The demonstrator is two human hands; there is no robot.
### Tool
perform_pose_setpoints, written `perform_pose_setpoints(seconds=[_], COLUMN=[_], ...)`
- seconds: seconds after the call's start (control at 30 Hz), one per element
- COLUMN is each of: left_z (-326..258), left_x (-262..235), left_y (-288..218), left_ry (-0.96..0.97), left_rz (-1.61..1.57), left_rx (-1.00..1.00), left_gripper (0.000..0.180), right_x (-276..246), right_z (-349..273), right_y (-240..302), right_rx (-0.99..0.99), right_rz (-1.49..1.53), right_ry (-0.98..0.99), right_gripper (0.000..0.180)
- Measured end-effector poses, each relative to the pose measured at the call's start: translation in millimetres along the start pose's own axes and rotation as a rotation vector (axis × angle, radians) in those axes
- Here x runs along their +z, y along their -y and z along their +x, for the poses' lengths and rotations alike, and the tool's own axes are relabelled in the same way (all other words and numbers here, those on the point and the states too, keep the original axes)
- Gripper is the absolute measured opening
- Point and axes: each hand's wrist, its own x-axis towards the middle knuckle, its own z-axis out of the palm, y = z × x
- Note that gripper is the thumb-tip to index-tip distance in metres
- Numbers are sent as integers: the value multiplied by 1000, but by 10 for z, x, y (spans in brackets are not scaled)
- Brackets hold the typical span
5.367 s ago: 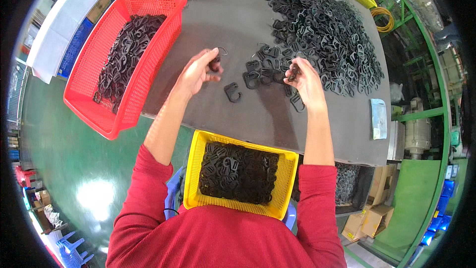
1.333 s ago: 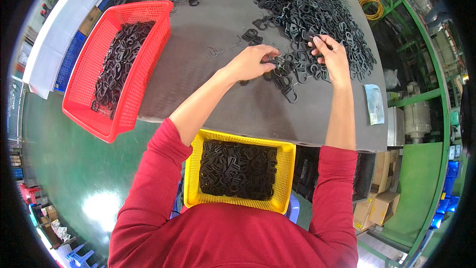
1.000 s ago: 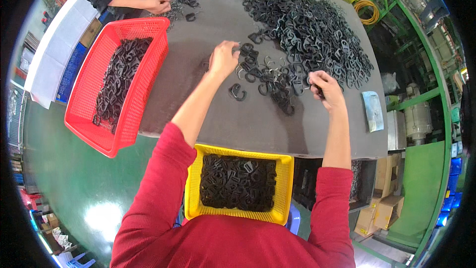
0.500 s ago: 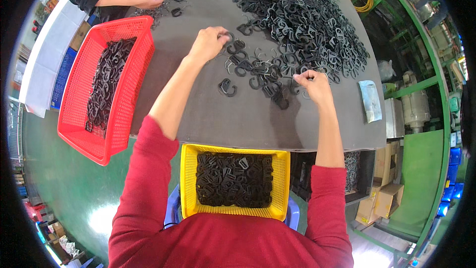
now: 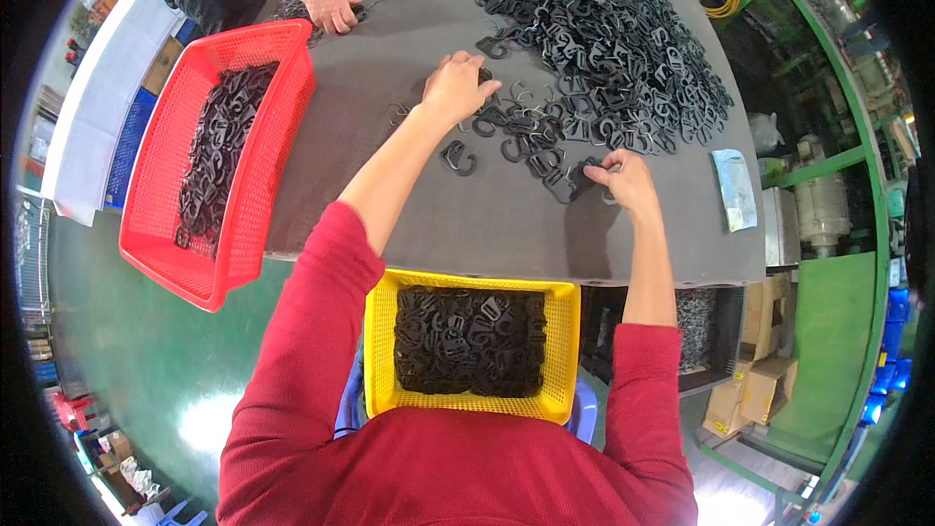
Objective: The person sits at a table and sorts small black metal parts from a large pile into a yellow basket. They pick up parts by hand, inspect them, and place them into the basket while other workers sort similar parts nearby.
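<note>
Black plastic hooks (image 5: 609, 49) lie in a large heap on the grey table (image 5: 390, 205), with a looser group of them and thin silvery wire pieces (image 5: 526, 93) at its near edge. My left hand (image 5: 458, 90) is over the left side of this group, thumb and fingers apart, beside a dark hook partly hidden by the fingers. With thumb and fingertips closed, my right hand (image 5: 628, 182) pinches a black hook (image 5: 590, 168) at the group's near right. One loose black hook (image 5: 457, 158) rests nearer to me, below my left hand.
A yellow basket (image 5: 570, 351) of black pieces stands before me, against the table's near edge. On the left is a red basket (image 5: 263, 175), also holding black pieces. A co-worker's hand (image 5: 333, 8) works at the far left. A pale blue packet (image 5: 734, 191) lies on the right.
My left hand has moved right and its fingers have opened; wire pieces now lie to its left. My right hand has shifted slightly nearer, with a hook at its fingertips.
</note>
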Motion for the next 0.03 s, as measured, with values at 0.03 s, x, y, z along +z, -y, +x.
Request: perform_pose_setpoints(seconds=[0.03], left_z=[59], left_x=[14], left_y=[-16], left_ry=[193], left_rz=[113], left_rx=[-54], left_gripper=[51], right_x=[39], right_z=[-69], right_y=[-66], right_rx=[-97], right_rz=[6], right_ry=[-38], right_gripper=[39])
